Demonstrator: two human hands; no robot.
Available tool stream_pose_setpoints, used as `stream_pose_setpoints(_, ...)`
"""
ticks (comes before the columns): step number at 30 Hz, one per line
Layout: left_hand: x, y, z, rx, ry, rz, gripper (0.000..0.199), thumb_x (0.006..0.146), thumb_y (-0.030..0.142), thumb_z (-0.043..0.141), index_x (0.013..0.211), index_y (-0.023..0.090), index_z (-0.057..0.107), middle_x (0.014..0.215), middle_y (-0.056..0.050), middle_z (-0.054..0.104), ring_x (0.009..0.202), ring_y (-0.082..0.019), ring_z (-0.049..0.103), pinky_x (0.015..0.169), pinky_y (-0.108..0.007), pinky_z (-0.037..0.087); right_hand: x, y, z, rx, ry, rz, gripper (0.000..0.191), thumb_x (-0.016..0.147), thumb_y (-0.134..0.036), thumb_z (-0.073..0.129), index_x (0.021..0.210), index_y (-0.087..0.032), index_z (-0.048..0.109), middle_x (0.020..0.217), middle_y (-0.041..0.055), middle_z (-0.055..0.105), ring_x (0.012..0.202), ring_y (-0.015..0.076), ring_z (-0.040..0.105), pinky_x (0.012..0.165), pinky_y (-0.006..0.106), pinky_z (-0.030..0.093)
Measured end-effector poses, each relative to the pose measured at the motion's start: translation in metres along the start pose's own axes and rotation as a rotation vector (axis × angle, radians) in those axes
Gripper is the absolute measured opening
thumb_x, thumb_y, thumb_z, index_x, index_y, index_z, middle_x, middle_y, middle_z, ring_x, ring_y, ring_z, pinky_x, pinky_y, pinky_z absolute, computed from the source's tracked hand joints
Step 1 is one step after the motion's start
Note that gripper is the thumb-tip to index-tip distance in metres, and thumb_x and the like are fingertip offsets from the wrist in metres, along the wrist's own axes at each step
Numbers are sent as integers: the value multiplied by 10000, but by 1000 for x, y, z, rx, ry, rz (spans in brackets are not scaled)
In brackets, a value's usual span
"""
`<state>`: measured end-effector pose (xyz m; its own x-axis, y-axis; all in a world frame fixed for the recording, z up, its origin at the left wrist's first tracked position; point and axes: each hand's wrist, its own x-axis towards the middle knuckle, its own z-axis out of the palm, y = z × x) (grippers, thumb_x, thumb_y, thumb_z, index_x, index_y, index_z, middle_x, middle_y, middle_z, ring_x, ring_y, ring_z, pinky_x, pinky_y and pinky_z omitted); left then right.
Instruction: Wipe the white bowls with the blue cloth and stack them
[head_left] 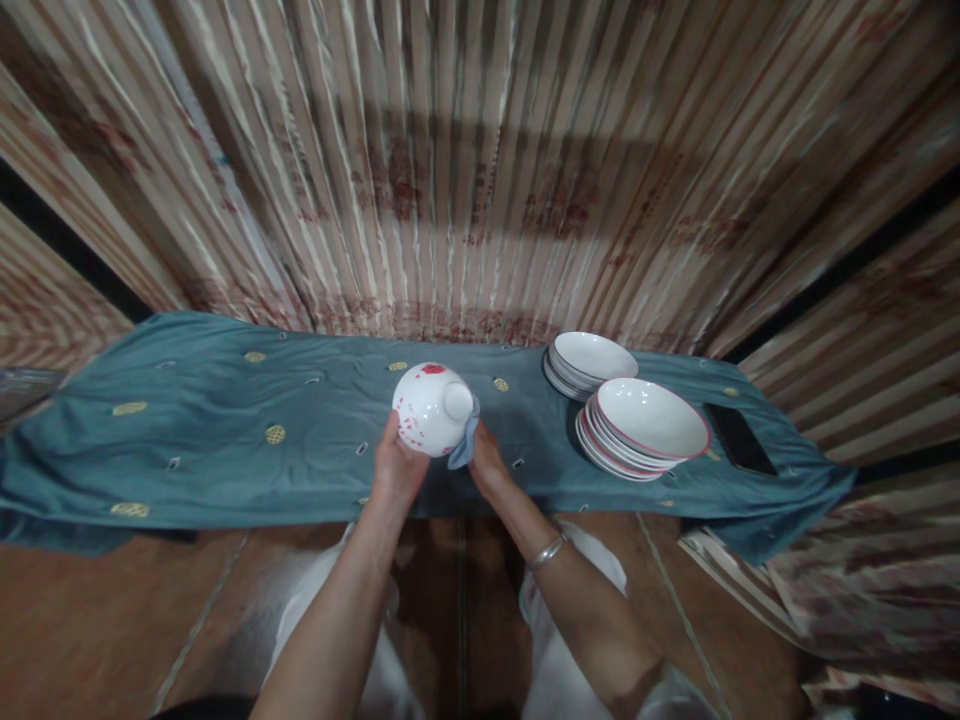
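Note:
A white bowl [420, 410] with red flower marks is held up above the near part of the table, tilted so that its outside and foot ring show. My left hand [397, 465] grips the bowl at its lower left edge. In my right hand [486, 460] is a blue cloth [465, 443], pressed against the right side of the bowl near the foot. The fingers of my right hand are partly hidden behind the cloth and bowl.
A long table under a green patterned cloth [225, 430] spans the view. To the right stand a stack of red-rimmed bowls [649, 420] and, behind it, a stack of white dishes [592, 358]. A black phone [741, 438] lies at the far right. Pleated curtains [465, 180] hang behind.

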<state>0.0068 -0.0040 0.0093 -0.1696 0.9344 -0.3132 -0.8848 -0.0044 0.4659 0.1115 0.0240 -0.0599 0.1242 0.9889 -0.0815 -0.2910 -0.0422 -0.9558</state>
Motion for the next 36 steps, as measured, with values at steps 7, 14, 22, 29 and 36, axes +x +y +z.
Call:
stream_pose_setpoints(7,4,0,0,-37,-14,17,427,952,331,395,1284,136,579,1146,-111,709,1233,-239,556,1074,-416,400,-24,-3,0,-405,-18,-95,471,902,-500,454,1260,-213,564,1318,78,603,1273,234,514,1115,421,338)
stream_pose_setpoints(14,4,-1,3,-36,45,3,443,964,312,367,1302,99,559,1030,-109,745,1103,-225,647,1047,-369,429,-47,-9,5,-832,-146,-321,633,956,-396,328,1453,-4,302,1527,225,302,1443,285,254,1166,469,247)
stream_pose_setpoints(22,3,0,6,-29,85,16,458,971,304,353,1328,81,534,921,-102,761,1037,-223,677,1021,-350,449,-53,-5,1,-1176,-203,-599,531,953,-243,355,1432,-13,352,1488,267,349,1399,324,336,1105,498,353)
stream_pose_setpoints(29,2,-3,9,-31,60,47,431,964,280,378,1301,85,562,962,-107,757,994,-213,692,1003,-334,458,-50,-15,1,-1324,-111,-826,438,947,-108,322,1358,-80,469,1496,217,366,1378,303,349,1079,509,359)
stream_pose_setpoints(36,0,-5,6,15,31,50,400,940,272,426,1236,79,612,945,-105,758,1031,-214,679,1015,-320,451,-50,-23,4,-1382,-120,-864,461,957,-132,307,1404,-103,419,1524,202,322,1373,315,334,1006,514,412)
